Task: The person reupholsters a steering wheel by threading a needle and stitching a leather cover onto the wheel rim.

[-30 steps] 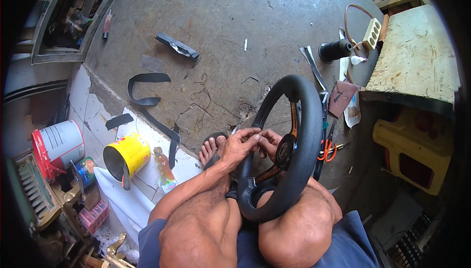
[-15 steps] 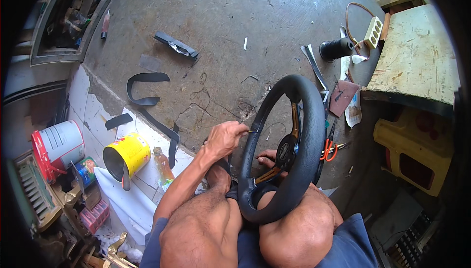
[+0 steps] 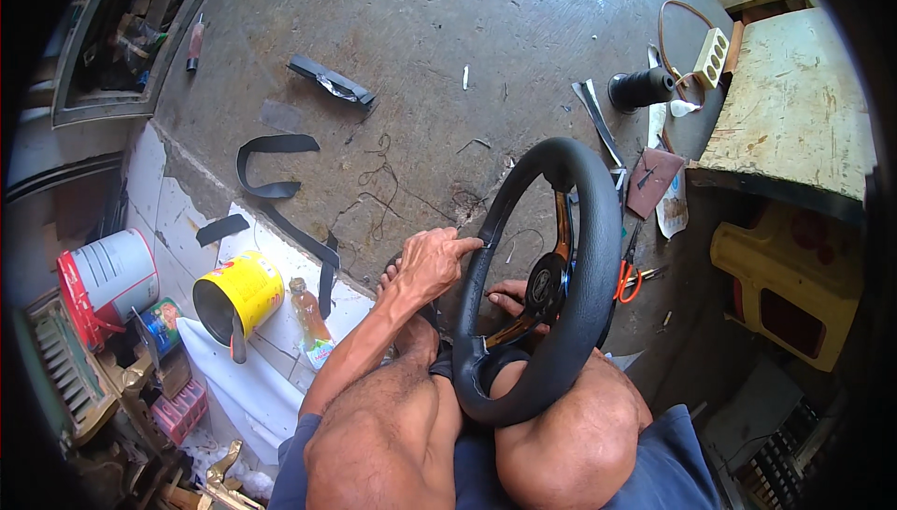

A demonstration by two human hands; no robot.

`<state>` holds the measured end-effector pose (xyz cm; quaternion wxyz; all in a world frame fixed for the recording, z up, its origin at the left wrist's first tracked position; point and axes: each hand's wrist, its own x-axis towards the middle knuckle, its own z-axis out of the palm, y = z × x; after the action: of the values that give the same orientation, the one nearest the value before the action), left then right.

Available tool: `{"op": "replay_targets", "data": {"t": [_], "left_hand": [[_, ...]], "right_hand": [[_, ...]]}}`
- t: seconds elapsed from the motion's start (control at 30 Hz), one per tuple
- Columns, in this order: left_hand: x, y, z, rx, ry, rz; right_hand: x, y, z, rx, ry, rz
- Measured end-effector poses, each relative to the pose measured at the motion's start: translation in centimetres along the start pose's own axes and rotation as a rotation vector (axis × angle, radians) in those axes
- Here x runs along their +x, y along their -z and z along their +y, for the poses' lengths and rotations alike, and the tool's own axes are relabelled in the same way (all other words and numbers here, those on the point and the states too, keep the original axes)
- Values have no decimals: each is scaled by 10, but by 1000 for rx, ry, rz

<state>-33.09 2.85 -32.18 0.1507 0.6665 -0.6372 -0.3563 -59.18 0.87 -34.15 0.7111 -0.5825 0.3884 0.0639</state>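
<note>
A black-covered steering wheel (image 3: pixel 594 267) leans upright against my knees, with bronze-coloured spokes and a dark round hub (image 3: pixel 545 286). A gap in the cover's seam shows at the lower inner rim. My left hand (image 3: pixel 428 265) is at the rim's left side, index finger reaching onto the inner seam and the other fingers curled. Whatever it pinches is too small to make out. Through the wheel's opening I see my right hand (image 3: pixel 509 295), fingers bent together, partly hidden by the lower spoke. What it holds, if anything, cannot be told.
On the floor at right lie orange-handled scissors (image 3: pixel 628 281), a maroon pad (image 3: pixel 654 183), a black thread spool (image 3: pixel 641 92) and a power strip (image 3: pixel 712 59). Black strips (image 3: pixel 280 144) and loose thread (image 3: pixel 378 174) lie ahead. At left stand a yellow can (image 3: pixel 248 288), bottle (image 3: pixel 308 314) and bucket (image 3: pixel 112 276).
My left hand has shifted slightly, its index finger now straighter and touching the rim, where a thin needle-like glint showed before. The wheel and my right hand stay nearly in place.
</note>
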Motion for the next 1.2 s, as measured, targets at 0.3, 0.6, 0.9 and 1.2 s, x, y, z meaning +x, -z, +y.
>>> {"op": "replay_targets", "data": {"t": [0.3, 0.6, 0.9, 1.2], "left_hand": [[2, -1, 0, 107, -45, -21], [3, -3, 3, 139, -56, -24], [13, -5, 6, 229, -125, -52], [15, -12, -16, 111, -94, -84]], "right_hand": [[-1, 1, 0, -24, -2, 8], [-1, 1, -3, -66, -1, 10], [1, 6, -21, -121, 8, 14], [14, 8, -53, -69, -28, 31]]}}
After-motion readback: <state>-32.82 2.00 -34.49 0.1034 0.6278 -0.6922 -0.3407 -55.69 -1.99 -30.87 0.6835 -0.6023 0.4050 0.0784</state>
